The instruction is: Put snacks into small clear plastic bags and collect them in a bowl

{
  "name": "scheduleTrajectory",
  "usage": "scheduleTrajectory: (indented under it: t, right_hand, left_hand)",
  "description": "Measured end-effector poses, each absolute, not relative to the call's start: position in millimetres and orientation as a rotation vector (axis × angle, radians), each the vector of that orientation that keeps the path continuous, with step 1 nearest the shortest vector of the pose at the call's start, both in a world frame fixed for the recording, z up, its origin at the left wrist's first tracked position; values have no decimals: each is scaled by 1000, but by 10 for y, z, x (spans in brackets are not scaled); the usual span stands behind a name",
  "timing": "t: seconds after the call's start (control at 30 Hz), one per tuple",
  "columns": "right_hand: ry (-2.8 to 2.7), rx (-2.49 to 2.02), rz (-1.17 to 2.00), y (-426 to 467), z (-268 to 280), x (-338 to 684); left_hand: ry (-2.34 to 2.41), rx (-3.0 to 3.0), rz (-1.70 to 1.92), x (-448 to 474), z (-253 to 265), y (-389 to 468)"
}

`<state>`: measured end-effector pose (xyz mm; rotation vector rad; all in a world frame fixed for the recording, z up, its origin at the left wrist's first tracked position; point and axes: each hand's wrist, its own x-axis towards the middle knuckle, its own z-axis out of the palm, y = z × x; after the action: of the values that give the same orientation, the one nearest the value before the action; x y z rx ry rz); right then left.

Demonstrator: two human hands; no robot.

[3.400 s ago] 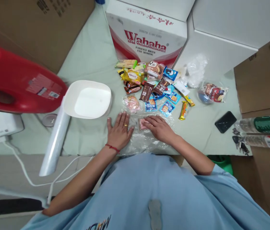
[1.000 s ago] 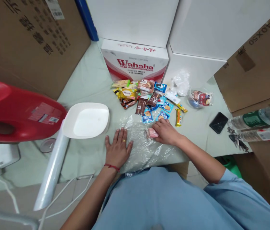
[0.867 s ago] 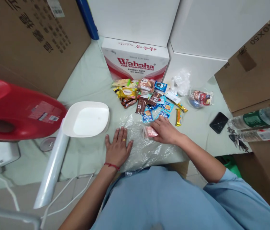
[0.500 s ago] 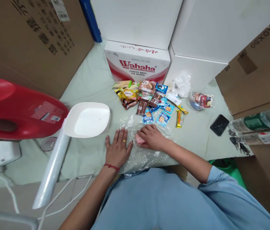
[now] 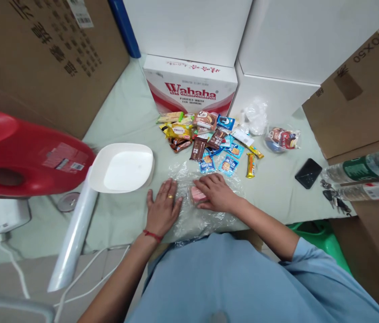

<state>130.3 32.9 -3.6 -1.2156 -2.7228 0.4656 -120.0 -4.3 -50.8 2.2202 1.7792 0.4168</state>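
My left hand (image 5: 163,204) lies flat, fingers stretched out, at the left edge of a sheet of clear plastic film (image 5: 189,223). A small pink packet (image 5: 197,194) sits on the film. My right hand (image 5: 216,192) is curled over the packet from the right, hiding part of it. Just beyond the film is a pile of wrapped snacks: a brown snack bar (image 5: 198,148), blue cracker packets (image 5: 228,165), and a yellow packet (image 5: 180,131). A little apart on the right lies a small yellow bar (image 5: 250,166).
Left of my hands are a white plastic tray (image 5: 148,172), a roll of film (image 5: 71,237) and a red jug (image 5: 31,157). A Wahaha carton (image 5: 192,92) stands behind the snacks. To the right lie a phone (image 5: 308,173), keys (image 5: 335,199) and plastic bottles (image 5: 374,168).
My right hand has shifted very slightly, so more of the pink packet shows. My left hand stays flat at the film's edge. The camera view has moved a little.
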Motion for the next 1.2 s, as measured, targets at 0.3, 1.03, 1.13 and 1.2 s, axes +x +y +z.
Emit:
scheduleTrajectory:
  t: [0.3,1.03,1.13,1.2]
  right_hand:
    - [-2483,-1150,696,-508,-10,2320]
    - [-2815,-1218,513,353,166,1342]
    - [-2877,-1295,458,406,97,1233]
    - [-2889,-1324,465,422,109,1249]
  left_hand:
    - [1015,2498,649,-1746,-332,-565]
    - [1767,2244,571,-1063,-306,-205]
    - [1759,2290,409,-1037,-456,-151]
    - [1747,2324,373,-1056,-510,-176]
